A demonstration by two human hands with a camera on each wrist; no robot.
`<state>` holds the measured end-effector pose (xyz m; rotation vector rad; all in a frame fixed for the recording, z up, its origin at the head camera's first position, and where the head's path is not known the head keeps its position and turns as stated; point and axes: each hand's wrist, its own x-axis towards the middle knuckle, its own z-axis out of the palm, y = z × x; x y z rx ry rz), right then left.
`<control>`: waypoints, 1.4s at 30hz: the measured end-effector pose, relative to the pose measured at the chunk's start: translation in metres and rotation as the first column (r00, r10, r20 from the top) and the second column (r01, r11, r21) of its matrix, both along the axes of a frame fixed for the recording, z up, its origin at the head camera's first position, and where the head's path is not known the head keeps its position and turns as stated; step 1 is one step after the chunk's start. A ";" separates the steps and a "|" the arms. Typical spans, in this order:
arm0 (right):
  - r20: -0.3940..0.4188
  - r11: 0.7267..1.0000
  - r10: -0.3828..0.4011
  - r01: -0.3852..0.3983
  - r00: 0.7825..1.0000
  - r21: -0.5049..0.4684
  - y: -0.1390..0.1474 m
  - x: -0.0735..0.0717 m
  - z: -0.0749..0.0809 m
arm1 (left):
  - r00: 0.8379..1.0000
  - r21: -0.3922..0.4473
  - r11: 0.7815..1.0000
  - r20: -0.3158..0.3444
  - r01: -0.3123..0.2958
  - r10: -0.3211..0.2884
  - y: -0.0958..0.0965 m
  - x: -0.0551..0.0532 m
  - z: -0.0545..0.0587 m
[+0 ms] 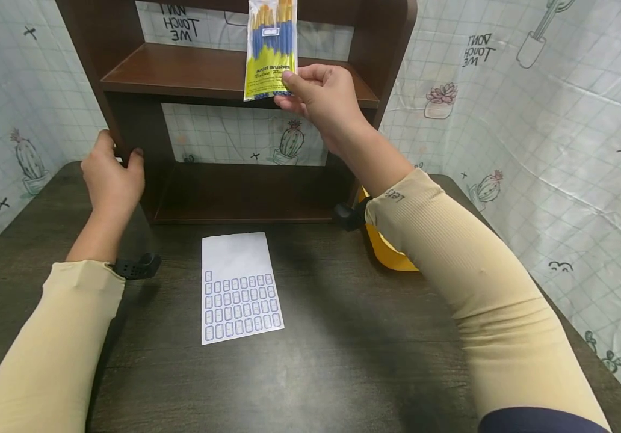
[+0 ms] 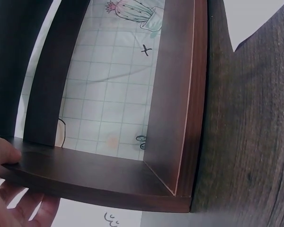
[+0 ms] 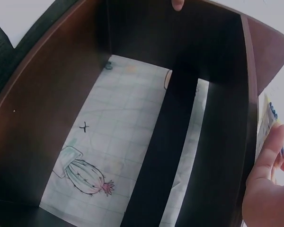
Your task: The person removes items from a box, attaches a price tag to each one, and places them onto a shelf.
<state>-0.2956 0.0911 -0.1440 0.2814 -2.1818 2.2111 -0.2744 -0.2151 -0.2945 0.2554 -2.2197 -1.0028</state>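
My right hand [image 1: 324,99] pinches the lower right corner of a clear pack of artist brushes [image 1: 267,69], with blue handles and a yellow-green printed card. A small blue-bordered sticker [image 1: 270,32] is on the pack's upper part. The pack is held upright before the middle board of a dark brown wooden shelf [image 1: 180,72]. In the right wrist view only the edge of the pack [image 3: 267,120] shows beside the fingers. My left hand [image 1: 112,174] grips the shelf's left side panel [image 2: 99,177], thumb inside and fingers outside.
A sheet of blue-bordered stickers [image 1: 237,258], its top part bare, lies on the dark wooden table [image 1: 310,373]. Partly behind my right forearm is a yellow container [image 1: 389,255]. Patterned sheeting [image 1: 505,132] covers the walls around the table.
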 end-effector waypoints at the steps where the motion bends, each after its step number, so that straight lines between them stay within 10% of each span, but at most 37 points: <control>1: 0.010 1.000 -0.002 0.002 1.000 0.001 -0.001 -0.001 0.001 | 1.000 -0.003 1.000 0.002 0.000 0.000 0.000 0.000 0.000; 26: 0.185 0.981 -0.191 0.194 0.964 0.004 -0.034 -0.008 0.026 | 1.000 0.009 1.000 0.024 0.002 -0.003 -0.005 0.003 -0.001; 42: 0.122 0.978 -0.193 0.180 0.974 0.109 -0.020 -0.008 0.022 | 0.999 0.014 0.999 0.044 0.031 -0.031 -0.005 0.001 -0.003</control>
